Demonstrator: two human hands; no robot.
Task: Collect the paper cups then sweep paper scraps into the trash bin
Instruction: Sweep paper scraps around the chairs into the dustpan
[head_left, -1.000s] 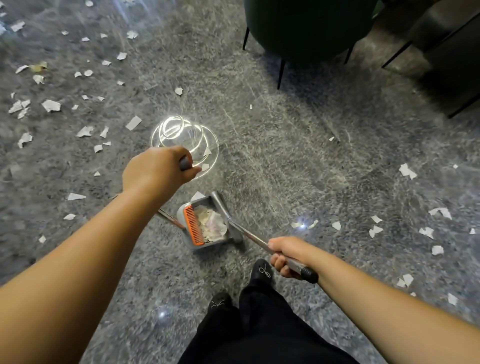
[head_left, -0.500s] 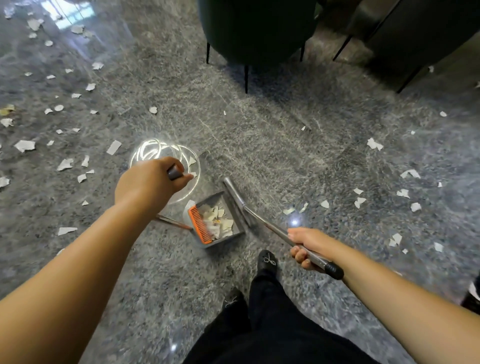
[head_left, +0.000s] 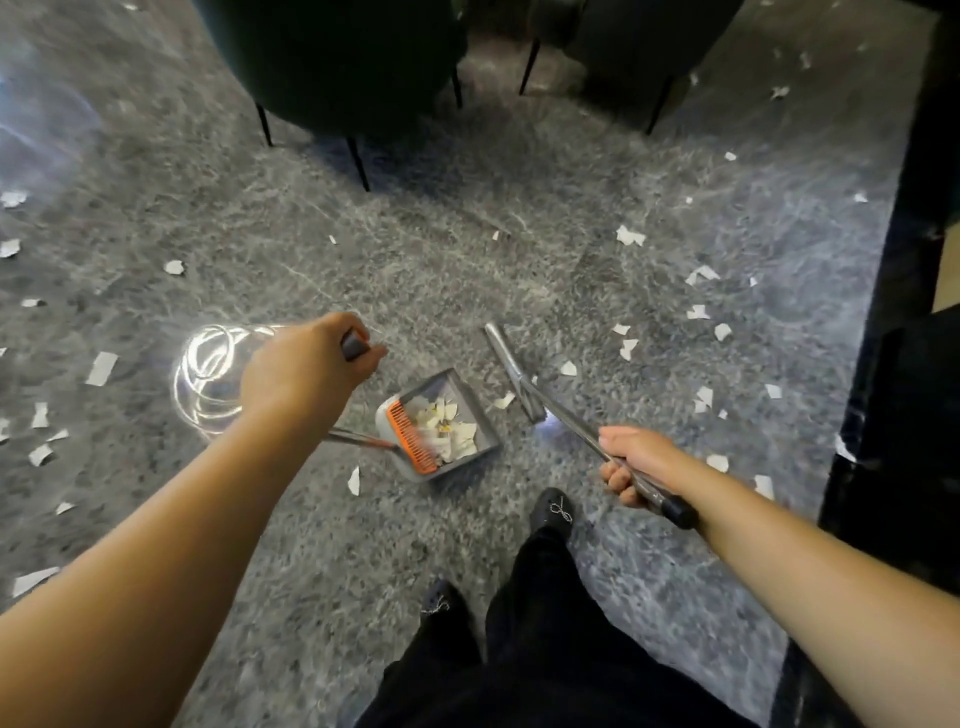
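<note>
Two hands busy, both wrapped round long handles. L hand (head_left: 306, 374) grips the dark top end of the dustpan handle (head_left: 355, 345), fingers curled tight round it. R hand (head_left: 636, 462) holds the broom handle (head_left: 582, 431) near its black end cap, fingers curled under the shaft.

Dustpan (head_left: 441, 423) sits on the floor (head_left: 467, 270) just in front of my feet, grey w/ an orange comb (head_left: 410, 436) along its near-left edge. Already a small heap of paper scraps (head_left: 447, 426) inside. Broom head (head_left: 511, 371) is just right of the pan, not touching it; can't tell if it's on the floor or a bit off it.

Step in hand, as I read it: sweeping stage, mid-way. No cups in view, so prob. collected. Plenty of scraps left: a loose cluster to the right (head_left: 701, 312), more spread far left (head_left: 101, 366), one piece just near-left of the pan (head_left: 354, 480), one between pan and broom (head_left: 504, 400).

Next move, my guess: swing broom out past the right cluster, drag it back toward the pan mouth, keep pan lip flat so bits don't slide under. Trash bin isn't in view. Dark chairs (head_left: 332, 57) stand at the far side; black furniture edge (head_left: 904, 312) on the right limits the swing.
</note>
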